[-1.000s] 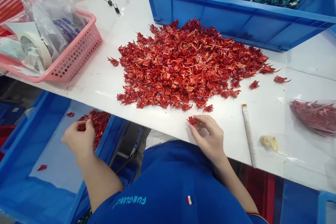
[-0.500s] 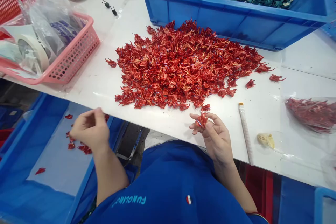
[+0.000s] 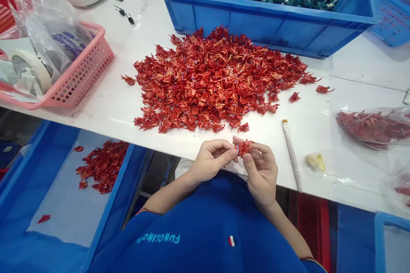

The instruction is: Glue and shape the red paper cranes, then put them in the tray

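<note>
At the near edge of the white table point(image 3: 265, 131), the left hand point(image 3: 214, 158) and the right hand point(image 3: 262, 167) hold one red piece point(image 3: 244, 148) between them, thumbs and fingertips pinched narrow on it. Beyond lies the red pile point(image 3: 211, 83), before a far blue crate point(image 3: 256, 23); to the right lies a brush point(image 3: 292, 158), and at near left a blue bin point(image 3: 19, 232) holds more red pieces point(image 3: 107, 166).

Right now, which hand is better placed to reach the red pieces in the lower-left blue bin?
Left, probably: the left hand is nearer the blue bin; the right hand is farther across. Both are at one red piece.
</note>
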Demonstrator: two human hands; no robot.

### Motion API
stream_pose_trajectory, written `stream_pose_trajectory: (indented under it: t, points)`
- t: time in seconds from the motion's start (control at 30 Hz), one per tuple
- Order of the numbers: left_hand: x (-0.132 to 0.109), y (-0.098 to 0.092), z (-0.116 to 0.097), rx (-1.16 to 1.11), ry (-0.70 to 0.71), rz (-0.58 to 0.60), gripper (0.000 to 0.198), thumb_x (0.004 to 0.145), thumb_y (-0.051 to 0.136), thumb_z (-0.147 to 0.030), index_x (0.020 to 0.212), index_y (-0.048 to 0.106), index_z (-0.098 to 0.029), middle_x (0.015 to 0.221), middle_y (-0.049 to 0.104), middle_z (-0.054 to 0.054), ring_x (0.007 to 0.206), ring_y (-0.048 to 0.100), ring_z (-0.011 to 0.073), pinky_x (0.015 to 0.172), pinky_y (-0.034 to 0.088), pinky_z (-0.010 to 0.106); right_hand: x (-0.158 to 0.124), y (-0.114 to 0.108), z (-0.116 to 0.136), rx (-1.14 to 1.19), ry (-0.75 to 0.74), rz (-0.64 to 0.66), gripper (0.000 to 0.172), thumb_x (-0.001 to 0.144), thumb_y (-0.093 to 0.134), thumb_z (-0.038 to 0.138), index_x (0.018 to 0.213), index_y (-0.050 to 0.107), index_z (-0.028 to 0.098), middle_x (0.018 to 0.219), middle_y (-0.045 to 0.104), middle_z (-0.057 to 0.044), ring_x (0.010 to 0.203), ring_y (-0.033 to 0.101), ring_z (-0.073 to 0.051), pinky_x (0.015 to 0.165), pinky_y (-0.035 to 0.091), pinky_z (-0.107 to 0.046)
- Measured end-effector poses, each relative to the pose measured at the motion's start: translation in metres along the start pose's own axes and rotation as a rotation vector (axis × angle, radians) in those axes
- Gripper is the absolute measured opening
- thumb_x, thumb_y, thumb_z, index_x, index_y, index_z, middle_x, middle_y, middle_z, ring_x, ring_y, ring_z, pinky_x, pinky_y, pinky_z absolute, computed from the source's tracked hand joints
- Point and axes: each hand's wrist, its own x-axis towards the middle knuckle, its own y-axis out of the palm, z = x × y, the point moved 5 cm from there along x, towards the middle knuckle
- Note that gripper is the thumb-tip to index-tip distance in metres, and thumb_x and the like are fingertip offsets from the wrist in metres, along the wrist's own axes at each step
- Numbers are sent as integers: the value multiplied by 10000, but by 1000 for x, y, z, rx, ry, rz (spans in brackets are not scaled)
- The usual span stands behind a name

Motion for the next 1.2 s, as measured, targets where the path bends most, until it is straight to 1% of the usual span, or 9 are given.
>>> stream_pose_trajectory:
  t: [0.17,0.37,0.6,0.7,0.83,0.97,1.1,1.13,1.2]
  points:
    - [0,5,-1,-23,-16,2,492,698,745,-613,641,585,-151,552,583,-8,422,394,55,436,355,219,-5,-3,1,-10,-32,-64,162,861,697,351,960,642,234,1075,762,-88,1009,729,-252,858,615,-422]
    - [-3,6,-8,32,92,-3,425,759,723,-551,648,608,-157,587,599,5,456,438,69,456,375,220,-8,-10,-3,-3,-97,-157,136,806,755,282,930,714,244,960,784,-46,970,739,-282,886,610,-490]
    - [-4,3,-4,144,124,-37,441,780,686,-566,663,627,-145,609,609,23,475,455,77,446,378,213,-8,-14,0,-93,-123,-173,137,798,747,235,933,725,229,956,778,-60,930,747,-258,874,616,-466]
    - [-3,1,-2,233,176,-77,376,804,679,-490,673,646,-139,642,623,39,510,474,88,448,375,212,-6,-14,1,-144,-130,-155,120,798,733,198,913,713,225,948,773,-60,944,742,-243,870,617,-430]
    - [-2,-2,0,336,255,-106,269,820,662,-371,673,661,-146,657,641,53,551,506,111,464,384,221,-3,-14,2,-229,-135,-96,82,802,720,197,875,695,224,892,771,-52,899,744,-225,793,631,-375]
    - [0,-5,3,348,254,-118,256,813,662,-367,671,675,-154,657,654,60,570,531,127,490,397,234,3,-26,8,-449,-239,-101,32,830,691,236,858,698,223,873,767,-53,789,728,-207,680,610,-349]
    - [4,-8,6,292,209,-104,317,800,682,-430,638,663,-158,643,651,56,579,554,135,501,417,237,14,-66,17,-878,-402,-391,93,835,675,279,898,694,214,876,746,-66,619,629,-175,554,505,-326]
    - [5,-8,7,276,196,-99,336,797,685,-453,634,661,-160,640,651,53,567,550,132,494,419,236,18,-76,16,-1011,-402,-444,126,836,667,291,925,695,206,878,735,-73,596,597,-173,570,489,-337]
    - [6,-7,8,239,164,-84,374,791,688,-498,634,661,-159,636,653,48,531,535,120,475,421,234,24,-92,10,-1226,-344,-477,162,836,638,295,941,697,186,883,710,-93,607,572,-189,618,468,-361]
